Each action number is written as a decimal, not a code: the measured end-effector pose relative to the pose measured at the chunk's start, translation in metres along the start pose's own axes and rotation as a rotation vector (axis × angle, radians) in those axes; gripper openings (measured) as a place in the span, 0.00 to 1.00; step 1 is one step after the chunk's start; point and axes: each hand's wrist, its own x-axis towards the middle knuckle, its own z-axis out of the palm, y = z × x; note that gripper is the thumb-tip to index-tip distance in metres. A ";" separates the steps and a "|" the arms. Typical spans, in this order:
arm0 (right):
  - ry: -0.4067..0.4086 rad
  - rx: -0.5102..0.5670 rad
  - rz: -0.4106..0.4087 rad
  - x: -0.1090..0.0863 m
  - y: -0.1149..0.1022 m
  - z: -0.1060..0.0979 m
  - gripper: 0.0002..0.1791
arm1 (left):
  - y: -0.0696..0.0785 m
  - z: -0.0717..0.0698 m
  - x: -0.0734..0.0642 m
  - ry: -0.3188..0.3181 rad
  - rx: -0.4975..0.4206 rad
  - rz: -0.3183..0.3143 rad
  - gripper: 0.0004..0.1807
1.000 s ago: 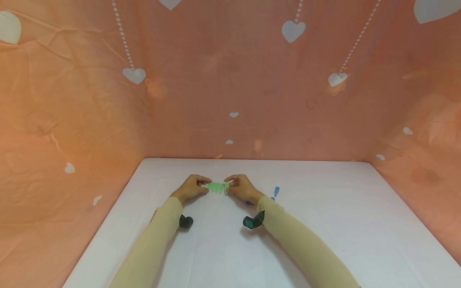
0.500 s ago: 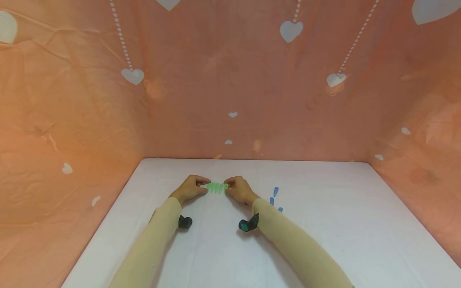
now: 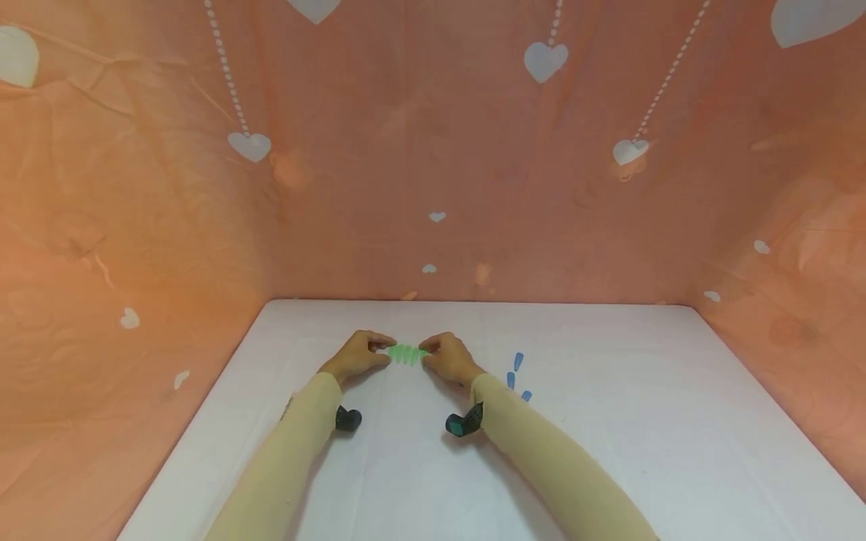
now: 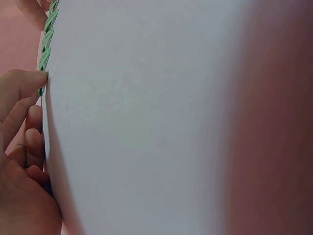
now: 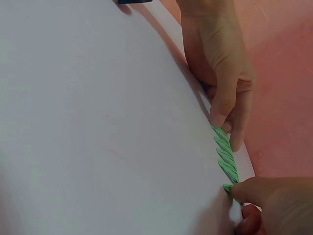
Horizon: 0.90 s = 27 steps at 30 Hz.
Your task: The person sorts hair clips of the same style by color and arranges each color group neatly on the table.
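Observation:
A side-by-side row of several green teardrop-shaped clips (image 3: 404, 355) lies on the white table (image 3: 629, 436), near its far edge. My left hand (image 3: 356, 355) has thumb and forefinger on the clip at the left end of the row. At the other end, my right hand (image 3: 451, 358) pinches the last green clip (image 5: 228, 187) between thumb and finger, close beside the others. In the left wrist view the overlapping green clips (image 4: 47, 36) run up between both hands. Fingertips partly hide the two end clips.
Blue clips of similar shape lie to the right of my right arm, one (image 3: 519, 361) farther back, another (image 3: 510, 381) nearer, and a third (image 3: 526, 395) by the sleeve. Dark wrist cameras (image 3: 348, 419) hang beneath both forearms. An orange cloth with white hearts (image 3: 473, 173) surrounds the table.
My right hand has moved slightly left, and its green clip has gone from raised to lying beside the row. More of the blue clips shows past the sleeve. My left hand stays put.

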 end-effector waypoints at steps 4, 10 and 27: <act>0.008 -0.013 0.010 -0.001 0.001 0.002 0.16 | -0.001 0.001 -0.001 0.003 0.006 0.002 0.20; 0.014 0.007 0.020 -0.004 -0.002 0.002 0.15 | -0.001 0.001 -0.003 0.003 0.003 -0.004 0.20; 0.031 0.013 0.007 -0.003 0.001 0.003 0.15 | 0.000 0.001 -0.001 0.007 0.006 -0.014 0.20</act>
